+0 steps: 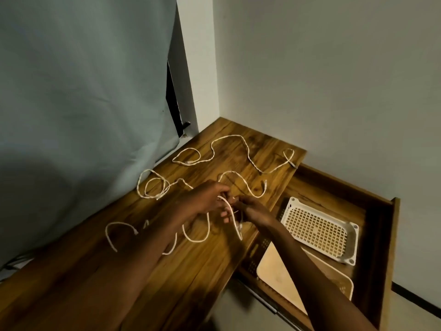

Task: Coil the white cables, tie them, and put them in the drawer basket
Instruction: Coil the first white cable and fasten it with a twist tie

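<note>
Several white braided cables lie spread over the wooden tabletop (100, 271). One long cable (243, 142) snakes along the far side, another (152, 187) lies looped at the left, a short one (119, 226) sits near the front left. My left hand (207, 199) and my right hand (253, 209) meet at the table's right part, both pinching a white cable (235, 219) whose loop (195, 237) hangs down onto the wood. A white lattice basket (319, 231) sits in the open drawer (381, 235) to the right.
A second basket (343, 286), lower in the drawer, holds a pale flat board (274, 271). A grey curtain (83, 91) hangs along the table's left side. White walls close the corner behind.
</note>
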